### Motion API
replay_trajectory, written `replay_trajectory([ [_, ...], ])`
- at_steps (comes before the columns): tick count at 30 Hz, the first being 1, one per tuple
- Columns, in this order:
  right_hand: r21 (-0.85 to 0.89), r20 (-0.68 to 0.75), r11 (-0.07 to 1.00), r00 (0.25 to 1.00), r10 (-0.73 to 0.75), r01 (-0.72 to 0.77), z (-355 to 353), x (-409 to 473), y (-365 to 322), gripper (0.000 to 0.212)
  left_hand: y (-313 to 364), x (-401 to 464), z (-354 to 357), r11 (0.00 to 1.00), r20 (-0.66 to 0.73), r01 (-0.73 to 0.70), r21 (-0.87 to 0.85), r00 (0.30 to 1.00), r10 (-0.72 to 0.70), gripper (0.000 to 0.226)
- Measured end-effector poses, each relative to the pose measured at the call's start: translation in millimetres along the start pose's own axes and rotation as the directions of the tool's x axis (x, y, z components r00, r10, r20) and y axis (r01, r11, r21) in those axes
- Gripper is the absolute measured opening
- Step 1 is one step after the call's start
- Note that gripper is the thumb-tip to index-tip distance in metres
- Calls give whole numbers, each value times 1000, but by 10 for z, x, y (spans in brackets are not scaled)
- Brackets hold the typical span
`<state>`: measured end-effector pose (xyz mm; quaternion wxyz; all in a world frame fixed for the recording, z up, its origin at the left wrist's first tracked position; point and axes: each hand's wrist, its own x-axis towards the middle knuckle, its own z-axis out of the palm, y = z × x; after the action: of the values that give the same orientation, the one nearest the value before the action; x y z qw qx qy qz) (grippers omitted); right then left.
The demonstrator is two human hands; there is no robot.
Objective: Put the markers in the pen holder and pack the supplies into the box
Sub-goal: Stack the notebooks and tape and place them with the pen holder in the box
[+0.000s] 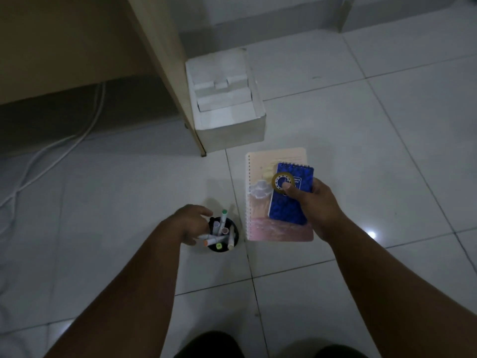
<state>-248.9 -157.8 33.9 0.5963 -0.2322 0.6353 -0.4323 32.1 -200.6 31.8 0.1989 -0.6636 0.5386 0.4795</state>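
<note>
On a dim tiled floor (361,130), we look down at our two bare arms at work beside an open white box (227,104), the landmark of the scene, which stands against the foot of a wooden furniture panel (165,63). White folded pieces lie inside the box at its far end.

Our right hand (317,205), nearer to us than the box and a little to its right, is clamped on a small blue spiral notepad (289,202) and a roll of clear tape (282,183), the thumb pressing the roll flat against the notepad's cover. Both are held just above a larger pastel spiral notebook (260,202), which lies flat on the floor just in front of the box.

Our left hand (191,223) sits nearer to us than the box, on its left-hand side, against the rim of a round black pen holder (233,239). The fingers (204,211) are spread loosely over the holder's left edge; we cannot tell whether they grip the holder or one of the markers. Several white-barrelled markers (222,222) stand and lean inside the holder, caps of green, pink, orange and pale yellow showing. The holder stands on the floor just left of the pastel notebook, apart from it.

White cables (51,148) trail across the floor well to the left of the box, beneath the furniture. Dark clothing shows at the bottom edge of the frame.
</note>
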Motion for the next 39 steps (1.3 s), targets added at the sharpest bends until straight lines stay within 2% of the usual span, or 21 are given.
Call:
replay_trajectory([
  [2,-25,2,1000,1000,-2,2,45,12,19,31,-50,68,165,985,-34,22,-170,999,-29,43],
  [6,-39,1,999,1000,-13,13,76,45,4,30,-192,281,401,990,-240,-45,-133,971,12,35],
  [8,-60,5,998,1000,-11,11,82,59,-19,30,-209,283,453,984,-306,-52,-173,952,-3,28],
  [9,-71,6,997,1000,-11,11,78,60,-35,31,-200,267,458,965,-328,-80,-250,945,-7,23],
  [10,-80,7,997,1000,-9,9,80,52,-63,31,-194,234,457,954,-297,-103,-280,955,15,23],
  [11,-89,6,996,1000,-6,6,92,42,-98,31,-207,214,451,939,-361,-183,-291,930,69,23],
  [12,-99,5,995,1000,-3,4,115,26,-145,31,-168,159,397,915,-350,-145,-377,937,4,14],
  [13,-109,2,994,1000,-2,3,153,10,-201,30,-158,117,332,925,-394,-136,-354,919,-16,11],
  [14,-121,-1,993,1000,-3,3,206,-7,-267,29,-143,70,259,906,-394,-108,-409,917,-69,14],
  [18,-182,-36,983,999,-35,28,502,-61,-569,27,-136,-71,-147,896,-455,-133,-425,886,-84,11],
  [20,-202,-45,978,997,-55,45,639,-68,-709,27,-114,-130,-365,877,-521,-179,-445,848,-91,5],
  [21,-197,-47,979,997,-64,53,689,-56,-759,26,-84,-157,-473,861,-547,-201,-467,831,-102,9],
  [25,-143,-39,986,995,-92,85,766,94,-936,21,194,-238,-760,787,-559,-251,-564,817,-140,8],
  [30,-123,7,986,993,-116,116,445,420,-1172,23,783,-196,-716,573,-502,-294,-765,830,-245,15],
  [39,-247,21,954,985,-170,170,-320,871,-1754,6,1815,-117,-629,432,-463,-298,-851,814,-351,8],
])
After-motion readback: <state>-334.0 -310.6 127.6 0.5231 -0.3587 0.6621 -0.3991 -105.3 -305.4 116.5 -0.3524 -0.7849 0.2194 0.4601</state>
